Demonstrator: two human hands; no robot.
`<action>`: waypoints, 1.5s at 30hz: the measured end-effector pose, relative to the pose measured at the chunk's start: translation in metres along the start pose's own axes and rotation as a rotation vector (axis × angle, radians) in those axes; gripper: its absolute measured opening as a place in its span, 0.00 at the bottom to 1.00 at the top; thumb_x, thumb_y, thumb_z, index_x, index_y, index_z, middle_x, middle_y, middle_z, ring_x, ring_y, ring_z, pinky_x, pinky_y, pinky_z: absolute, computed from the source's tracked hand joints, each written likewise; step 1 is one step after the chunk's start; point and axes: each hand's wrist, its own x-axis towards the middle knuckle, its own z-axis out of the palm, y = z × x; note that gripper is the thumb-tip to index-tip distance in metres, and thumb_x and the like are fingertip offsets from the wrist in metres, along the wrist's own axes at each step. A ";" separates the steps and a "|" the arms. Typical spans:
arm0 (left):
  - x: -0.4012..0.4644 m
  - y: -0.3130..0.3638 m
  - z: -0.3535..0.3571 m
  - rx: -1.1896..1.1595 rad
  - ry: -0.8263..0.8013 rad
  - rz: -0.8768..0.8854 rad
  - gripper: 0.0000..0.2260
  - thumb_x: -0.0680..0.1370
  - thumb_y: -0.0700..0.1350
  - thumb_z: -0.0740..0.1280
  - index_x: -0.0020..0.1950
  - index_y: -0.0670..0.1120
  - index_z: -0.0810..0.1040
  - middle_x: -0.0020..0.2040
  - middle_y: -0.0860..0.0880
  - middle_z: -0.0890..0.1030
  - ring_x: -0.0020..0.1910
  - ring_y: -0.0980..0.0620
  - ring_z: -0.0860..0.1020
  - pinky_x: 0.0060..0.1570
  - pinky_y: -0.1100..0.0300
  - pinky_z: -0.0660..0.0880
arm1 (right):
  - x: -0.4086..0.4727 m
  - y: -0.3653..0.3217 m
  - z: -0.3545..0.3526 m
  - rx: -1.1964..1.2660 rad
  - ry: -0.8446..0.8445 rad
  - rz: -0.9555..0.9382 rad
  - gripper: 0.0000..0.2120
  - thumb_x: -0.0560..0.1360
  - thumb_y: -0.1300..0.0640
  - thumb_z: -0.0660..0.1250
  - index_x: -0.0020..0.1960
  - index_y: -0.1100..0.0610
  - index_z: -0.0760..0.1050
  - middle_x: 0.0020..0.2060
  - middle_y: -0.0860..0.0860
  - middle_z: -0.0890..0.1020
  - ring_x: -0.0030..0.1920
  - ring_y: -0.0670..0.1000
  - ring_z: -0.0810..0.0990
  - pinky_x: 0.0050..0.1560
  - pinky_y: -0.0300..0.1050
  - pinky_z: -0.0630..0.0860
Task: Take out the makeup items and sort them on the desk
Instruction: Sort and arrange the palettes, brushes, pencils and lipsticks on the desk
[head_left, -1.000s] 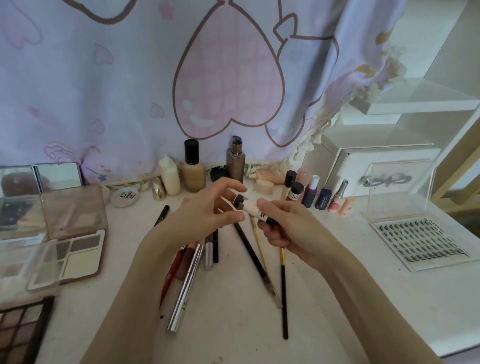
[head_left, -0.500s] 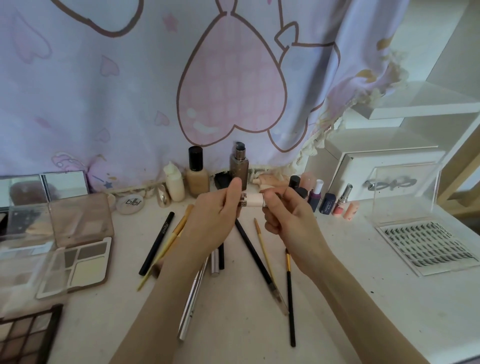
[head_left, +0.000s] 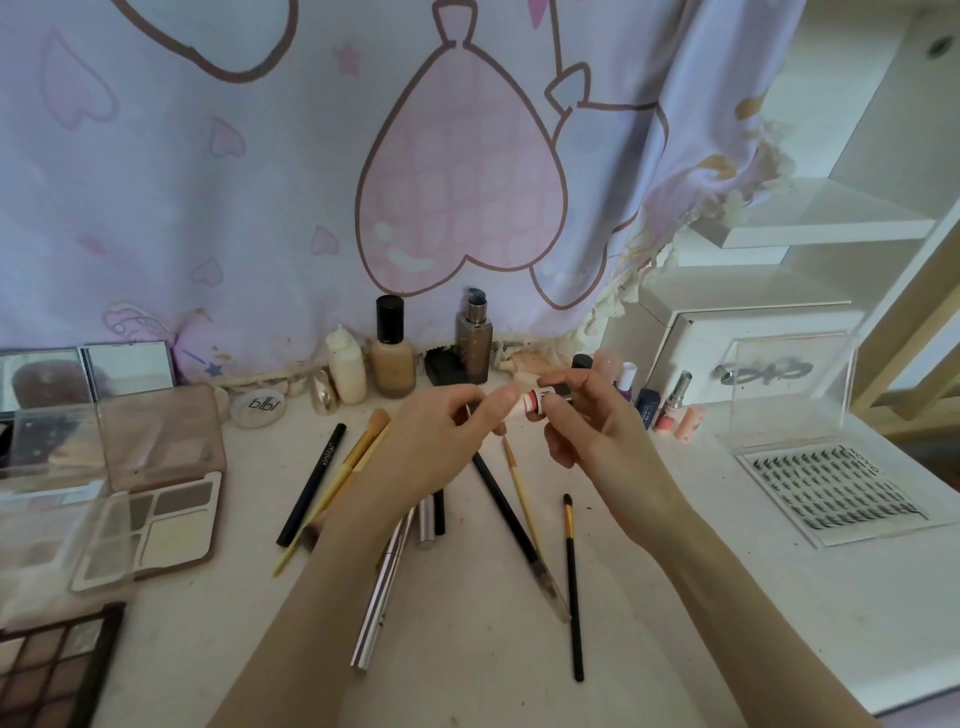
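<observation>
Above the desk's middle, both hands hold a small cosmetic tube (head_left: 537, 404) with a white body, red ring and dark end. My right hand (head_left: 597, 436) grips the dark end. My left hand (head_left: 441, 441) pinches the pale cap end between thumb and fingers. Under the hands lie several brushes and pencils: a black pencil (head_left: 311, 483), yellow-handled brushes (head_left: 358, 462), a silver pen (head_left: 382, 592), a long black liner (head_left: 511, 525) and a black brush with a gold band (head_left: 571, 582). Foundation bottles (head_left: 392, 353) stand along the back.
Open eyeshadow palettes (head_left: 150, 525) and mirrors lie at the left, a dark palette (head_left: 47, 670) at the front left. An open lash tray (head_left: 831, 488) lies at the right. Small lipsticks and bottles (head_left: 670, 405) stand by a white box (head_left: 727, 343). A curtain hangs behind.
Both hands have carried the tube a little away from me, towards the back row. The tube has been turned, and its red ring now shows between the hands.
</observation>
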 end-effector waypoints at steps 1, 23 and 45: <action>0.000 -0.001 0.000 0.010 -0.009 0.016 0.19 0.72 0.64 0.54 0.37 0.52 0.77 0.26 0.54 0.70 0.24 0.61 0.67 0.28 0.70 0.64 | 0.001 -0.001 -0.001 -0.002 0.007 0.001 0.07 0.78 0.61 0.61 0.55 0.56 0.74 0.35 0.49 0.76 0.29 0.45 0.69 0.30 0.35 0.68; 0.000 0.002 0.009 -0.087 -0.155 0.007 0.09 0.80 0.43 0.58 0.57 0.49 0.74 0.42 0.57 0.80 0.34 0.63 0.72 0.39 0.71 0.70 | 0.011 0.016 -0.026 0.349 0.113 -0.001 0.11 0.70 0.60 0.69 0.52 0.52 0.79 0.35 0.49 0.78 0.36 0.52 0.70 0.34 0.37 0.69; -0.002 -0.013 0.042 0.374 -0.263 0.070 0.19 0.80 0.50 0.58 0.71 0.54 0.63 0.69 0.56 0.66 0.64 0.63 0.64 0.60 0.72 0.56 | -0.004 0.039 -0.057 -0.360 0.312 -0.043 0.06 0.71 0.55 0.69 0.39 0.45 0.75 0.36 0.43 0.82 0.40 0.38 0.77 0.38 0.28 0.70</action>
